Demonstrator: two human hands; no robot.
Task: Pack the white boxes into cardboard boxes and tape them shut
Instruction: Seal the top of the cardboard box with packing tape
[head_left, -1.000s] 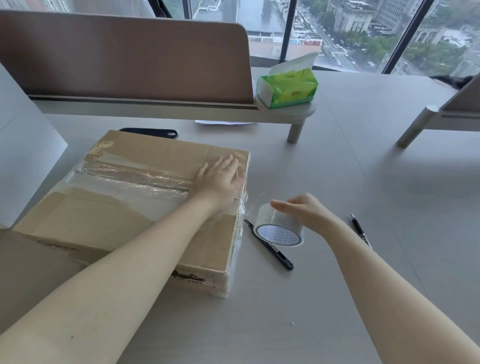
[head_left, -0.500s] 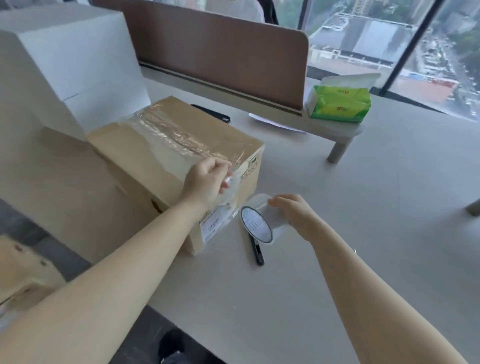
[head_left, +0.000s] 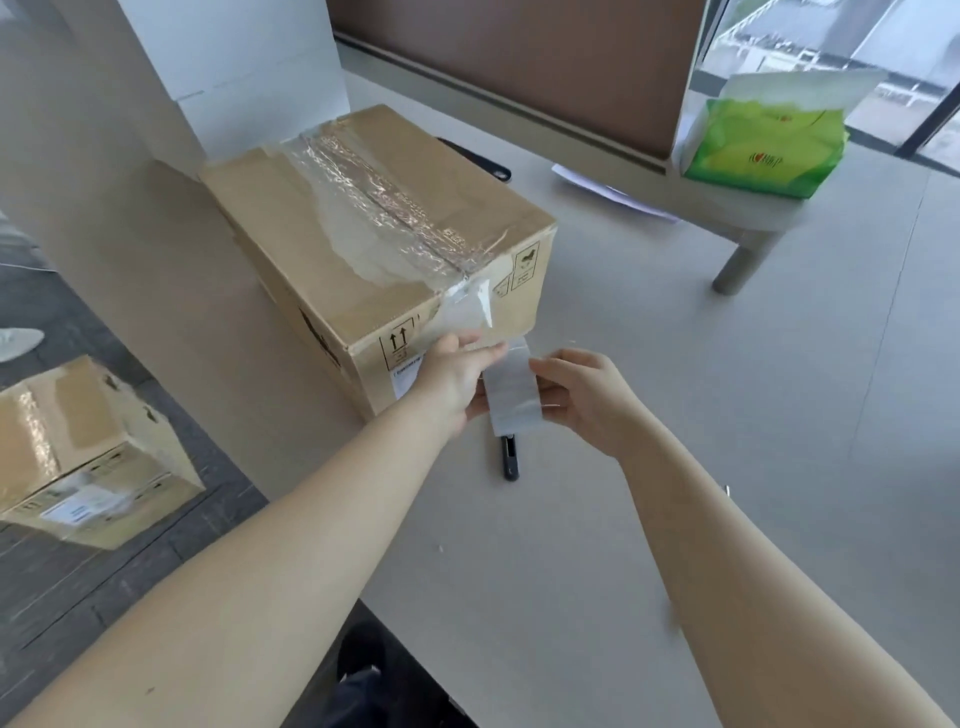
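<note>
Now tape roll (head_left: 514, 395) between both hands (head_left: 524, 387)

Matt brown cardboard box (head_left: 374, 249), glossy crinkled clear tape (head_left: 363, 208), smooth matt table (head_left: 727, 415), shiny green plastic tissue pack (head_left: 763, 150)

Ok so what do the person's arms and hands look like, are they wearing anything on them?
Both forearms are bare as far as the frame shows: no sleeves are visible. The left hand and right hand wear no gloves, and no rings, watch or bracelet can be seen on the parts that show. No markings are visible on either arm.
</note>
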